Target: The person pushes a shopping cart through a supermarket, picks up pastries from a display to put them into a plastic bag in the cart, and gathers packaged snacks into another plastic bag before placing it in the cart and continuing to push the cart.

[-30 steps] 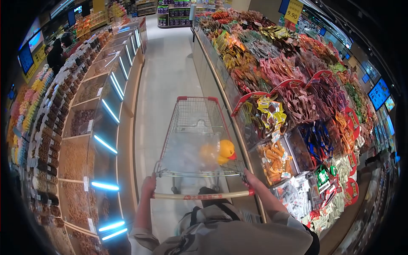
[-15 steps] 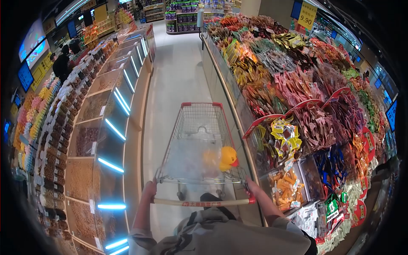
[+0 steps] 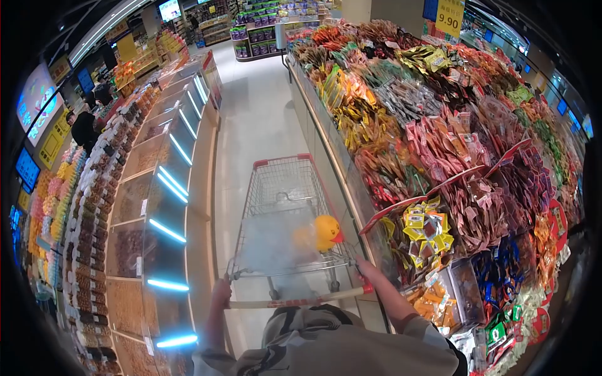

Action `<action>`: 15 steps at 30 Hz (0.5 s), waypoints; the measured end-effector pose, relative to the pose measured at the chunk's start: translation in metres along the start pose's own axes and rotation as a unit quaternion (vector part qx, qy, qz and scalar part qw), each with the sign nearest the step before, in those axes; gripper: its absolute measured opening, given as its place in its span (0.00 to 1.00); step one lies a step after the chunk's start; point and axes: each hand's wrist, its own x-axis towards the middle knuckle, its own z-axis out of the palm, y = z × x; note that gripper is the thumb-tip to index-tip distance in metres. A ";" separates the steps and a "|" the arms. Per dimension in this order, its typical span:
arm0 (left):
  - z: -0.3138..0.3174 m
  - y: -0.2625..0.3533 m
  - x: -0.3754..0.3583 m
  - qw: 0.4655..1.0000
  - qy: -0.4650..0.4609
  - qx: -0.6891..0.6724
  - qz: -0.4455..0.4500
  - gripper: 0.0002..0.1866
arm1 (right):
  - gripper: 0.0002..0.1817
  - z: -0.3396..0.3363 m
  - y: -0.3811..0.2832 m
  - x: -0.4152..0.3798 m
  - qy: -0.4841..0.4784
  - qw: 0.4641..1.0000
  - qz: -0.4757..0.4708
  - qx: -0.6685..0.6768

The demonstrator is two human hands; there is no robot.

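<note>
A wire shopping cart (image 3: 257,188) with red trim at its front corners stands in the aisle before me. My left hand (image 3: 222,292) is closed around the cart's frame at the left end of the pale handle bar (image 3: 301,301). At the right end, my right hand (image 3: 370,273) is wrapped round the frame above the red handle cap. A yellow rubber duck (image 3: 327,232) with an orange-red beak sits at the right of the cart's child-seat area. Beside it, a whitish hazy panel (image 3: 269,241) hides part of the basket.
Clear-lidded bulk food bins (image 3: 128,263) with lit strips line the left side. On the right rises a sloped display of packaged snacks (image 3: 433,138) behind a rail. A shelf of purple and green packs (image 3: 260,37) stands at the aisle's end. A person (image 3: 84,128) is beyond the left bins.
The bins and snack packs have slid down and nearer in view as the cart rolls forward. The cart's front now points slightly more left. Both hands keep their hold.
</note>
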 end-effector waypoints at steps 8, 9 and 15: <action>-0.037 0.074 0.027 0.992 0.097 0.065 0.056 0.18 | 0.31 0.005 -0.074 0.046 -0.004 1.000 0.006 0.004; -0.043 0.085 0.036 0.997 0.069 -0.025 -0.029 0.18 | 0.31 0.005 -0.082 0.049 -0.009 1.000 -0.003 0.001; -0.071 0.113 0.064 0.995 0.093 0.004 0.033 0.33 | 0.30 0.013 -0.119 0.079 -0.036 0.999 -0.009 -0.002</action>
